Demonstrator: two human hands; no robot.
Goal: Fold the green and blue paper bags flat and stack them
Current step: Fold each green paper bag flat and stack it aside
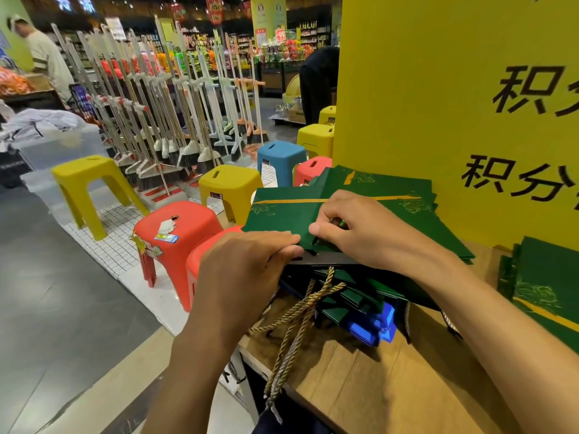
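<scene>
Bright, even indoor light comes from above, with soft shadows. The wide lens bends the edges, and the far shelves (308, 32) look blurred.

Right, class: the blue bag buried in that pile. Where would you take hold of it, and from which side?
Pinch the blue bag by its exposed near edge, reaching in from the person's side of the table. Only that edge shows; the rest lies under the green bags, so I would slide it out low, probably after lifting them.
</scene>
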